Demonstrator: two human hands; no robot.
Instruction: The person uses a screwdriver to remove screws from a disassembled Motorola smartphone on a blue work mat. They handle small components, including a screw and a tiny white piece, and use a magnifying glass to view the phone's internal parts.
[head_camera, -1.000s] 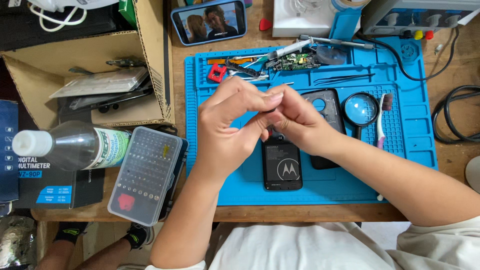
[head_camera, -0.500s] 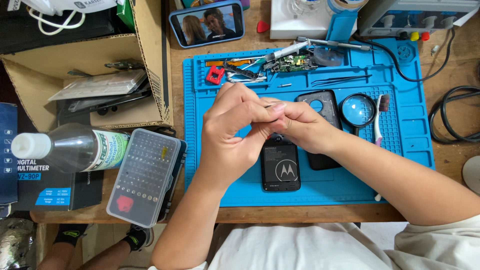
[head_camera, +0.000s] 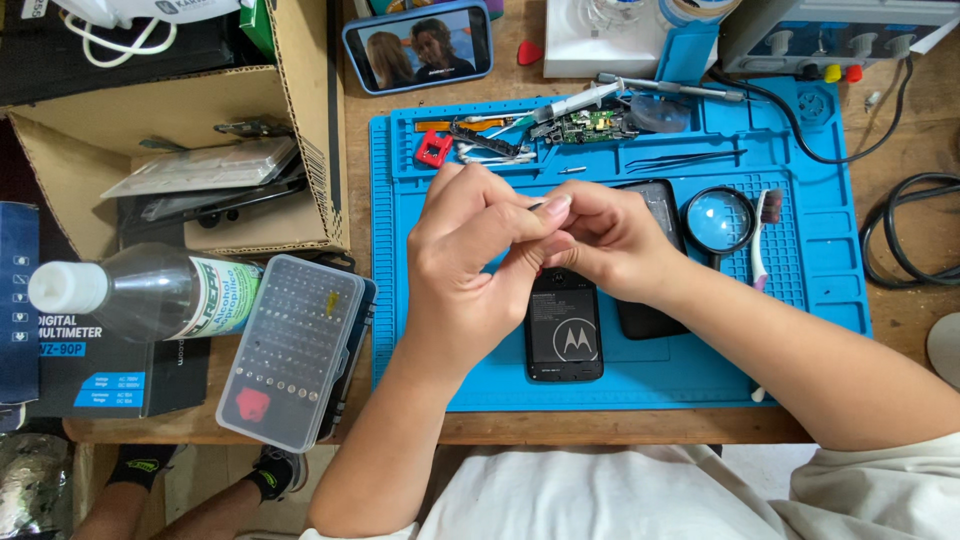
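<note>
Here, left hand (head_camera: 470, 265) and right hand (head_camera: 610, 240) fingers pinched together above black phone (head_camera: 565, 335); held item perhaps tiny, hidden.

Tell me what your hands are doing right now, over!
Left hand and right hand pressed together, pinching something too small to make out. Black phone face-down beneath them on blue mat. Nothing blocking. Over.

White tee w/ short sleeves, forearms bare, black sneakers.
</note>
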